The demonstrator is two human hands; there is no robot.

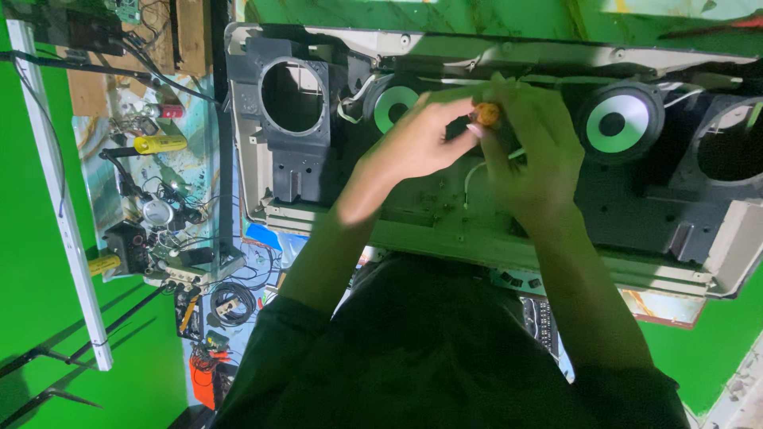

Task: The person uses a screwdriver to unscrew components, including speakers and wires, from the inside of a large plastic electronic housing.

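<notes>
A long beige and dark grey speaker housing [445,238] lies open in front of me, back side up. It carries two round speaker cones, one at centre left [395,105] and one at right [618,121], and an empty round opening [292,97] at the left. Both my hands meet over the middle of it. My right hand [534,155] wraps around a screwdriver with an orange handle [487,115]. My left hand [420,141] pinches the top of that handle with its fingertips. The screwdriver's tip is hidden under my hands. A white wire [475,168] runs beneath them.
At the left, a cluttered bench holds a yellow-handled tool [160,144], a small black box [127,246], coiled cables [232,302] and a circuit board [125,9]. A long white strip [60,191] leans along the far left. Another round opening [730,147] is at the housing's right end.
</notes>
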